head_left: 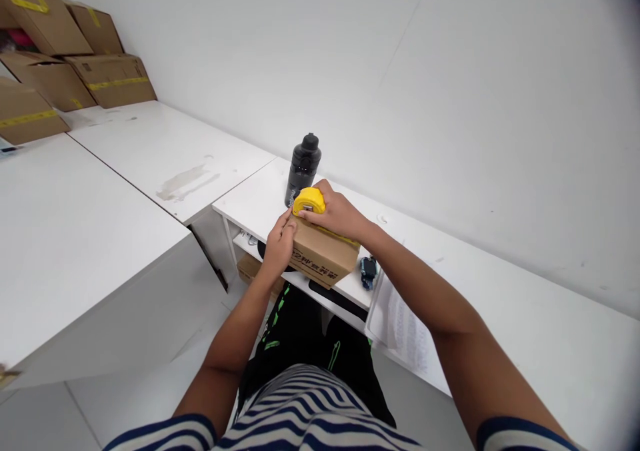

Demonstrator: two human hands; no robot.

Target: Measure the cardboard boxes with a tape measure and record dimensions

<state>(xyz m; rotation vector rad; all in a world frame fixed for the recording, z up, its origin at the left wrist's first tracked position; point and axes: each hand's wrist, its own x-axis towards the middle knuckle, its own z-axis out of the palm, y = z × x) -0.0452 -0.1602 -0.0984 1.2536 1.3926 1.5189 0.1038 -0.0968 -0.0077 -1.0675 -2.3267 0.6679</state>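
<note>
A small brown cardboard box (323, 259) rests at the near edge of a white desk (525, 318). On its top sits a yellow tape measure (309, 202), and my right hand (336, 214) is wrapped round the case. A yellow tape blade runs from the case along the box's top edge. My left hand (279, 241) has its fingers curled against the box's left end, pinching near the blade's tip. Both forearms reach forward over my lap.
A black water bottle (303, 167) stands just behind the box. A small blue and black object (369, 270) and a printed paper sheet (405, 328) lie to the right of it. White tables (75, 218) stretch left, with several taped cardboard boxes (113, 78) stacked at the far left corner.
</note>
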